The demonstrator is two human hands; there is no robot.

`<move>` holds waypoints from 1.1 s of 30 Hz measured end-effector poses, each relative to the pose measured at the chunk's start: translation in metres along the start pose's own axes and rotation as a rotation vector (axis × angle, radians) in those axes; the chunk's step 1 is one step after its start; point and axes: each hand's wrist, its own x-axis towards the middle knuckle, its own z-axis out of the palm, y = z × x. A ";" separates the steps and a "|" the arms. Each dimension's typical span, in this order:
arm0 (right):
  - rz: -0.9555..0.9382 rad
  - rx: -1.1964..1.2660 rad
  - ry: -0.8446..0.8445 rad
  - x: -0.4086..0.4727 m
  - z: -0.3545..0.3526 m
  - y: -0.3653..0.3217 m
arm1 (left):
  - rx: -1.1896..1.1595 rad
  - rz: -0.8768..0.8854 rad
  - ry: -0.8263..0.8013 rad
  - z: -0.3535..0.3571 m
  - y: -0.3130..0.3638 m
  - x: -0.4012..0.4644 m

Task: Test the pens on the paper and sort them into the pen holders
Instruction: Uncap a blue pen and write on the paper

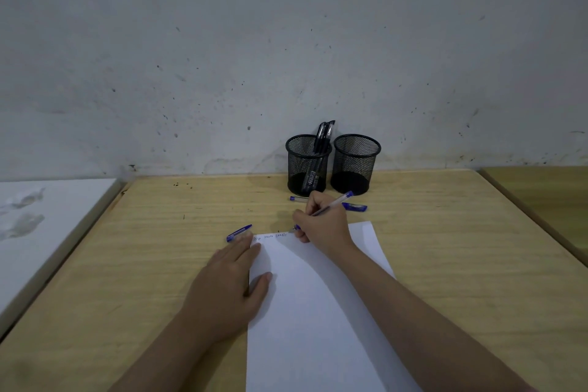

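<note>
A white sheet of paper (315, 312) lies on the wooden desk (159, 232), with a short line of scribbles along its top edge. My right hand (321, 221) grips a blue pen (337, 202), its tip touching the paper's top edge. My left hand (229, 283) rests flat, fingers spread, on the paper's left edge. A blue pen cap (238, 232) lies just beyond my left fingertips. Another blue pen (297, 199) and a blue cap (356, 207) lie behind my right hand. The left mesh holder (307, 164) holds black pens; the right mesh holder (355, 162) looks empty.
Both holders stand against a stained grey wall at the desk's back edge. A white surface (41, 232) adjoins the desk on the left, and another wooden surface (547, 197) sits to the right.
</note>
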 end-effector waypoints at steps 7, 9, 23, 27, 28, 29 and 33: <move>0.037 -0.024 -0.010 0.001 0.000 0.000 | 0.003 -0.013 -0.020 -0.002 0.002 0.000; 0.040 -0.024 -0.009 0.001 0.000 0.000 | 0.010 -0.009 -0.024 -0.003 0.002 0.000; 0.062 -0.011 0.039 0.001 -0.001 -0.001 | -0.006 -0.012 -0.036 -0.004 0.002 0.000; 0.078 -0.001 0.059 0.000 -0.001 -0.002 | -0.012 -0.009 -0.016 -0.004 0.003 0.000; 0.076 0.002 0.062 0.000 -0.001 -0.002 | -0.019 -0.010 -0.011 -0.005 0.003 0.000; 0.072 0.005 0.065 0.000 -0.001 -0.002 | -0.030 -0.011 -0.006 -0.005 0.003 -0.001; 0.073 0.024 0.079 0.000 -0.001 -0.001 | -0.047 -0.015 0.003 -0.004 0.003 -0.001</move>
